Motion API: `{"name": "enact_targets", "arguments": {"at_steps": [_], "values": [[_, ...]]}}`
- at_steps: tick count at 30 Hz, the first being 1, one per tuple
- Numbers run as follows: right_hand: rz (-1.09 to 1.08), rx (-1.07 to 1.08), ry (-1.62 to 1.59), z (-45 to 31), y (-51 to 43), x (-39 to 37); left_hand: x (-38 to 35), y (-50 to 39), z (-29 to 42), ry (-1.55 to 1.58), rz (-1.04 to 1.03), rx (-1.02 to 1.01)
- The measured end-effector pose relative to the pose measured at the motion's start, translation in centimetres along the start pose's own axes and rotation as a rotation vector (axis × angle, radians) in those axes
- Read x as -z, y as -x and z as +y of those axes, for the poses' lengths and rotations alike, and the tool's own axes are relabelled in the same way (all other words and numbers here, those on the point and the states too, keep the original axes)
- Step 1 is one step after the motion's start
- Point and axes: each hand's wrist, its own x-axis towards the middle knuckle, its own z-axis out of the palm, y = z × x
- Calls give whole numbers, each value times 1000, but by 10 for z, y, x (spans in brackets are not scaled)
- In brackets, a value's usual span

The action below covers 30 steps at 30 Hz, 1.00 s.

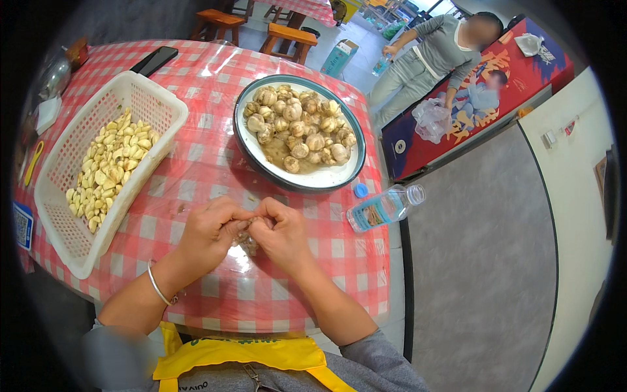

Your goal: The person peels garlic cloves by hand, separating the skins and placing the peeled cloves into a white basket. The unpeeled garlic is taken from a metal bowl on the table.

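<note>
My left hand [208,232] and my right hand [283,237] meet over the table's front half, fingertips pinched together. Between them is a small piece that looks like a garlic clove, mostly hidden by the fingers. Papery garlic skins [249,245] lie on the table just below. To the left, a white perforated plastic basket [134,193] holds many peeled garlic cloves [110,164]. Beyond my hands stands a round bowl with a blue-green rim [361,147]. Whole garlic bulbs [296,128] are heaped in it, with some murky water at the near side.
A red-and-white checked cloth [205,166] under clear plastic covers the table. An uncapped plastic bottle [379,210] and its blue cap [360,190] are at the right. A phone [156,61] lies behind the basket, a yellow-handled tool [34,161] left. Another person [431,54] stands beyond.
</note>
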Motion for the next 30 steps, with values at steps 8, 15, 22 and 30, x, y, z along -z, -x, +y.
{"name": "enact_targets", "arguments": {"at_steps": [8,15,22,30], "values": [[14,-44,-237,1,-1,-1,-1,-5,-2,-42,-12,-51],[54,-31,-221,4,-3,-1,-3,0,11,407,17,452],[-6,-79,-432,-7,0,-4,1,0,9,612,77,511],[-28,-75,-283,-5,-1,-2,-1,-4,5,501,-60,464]]}}
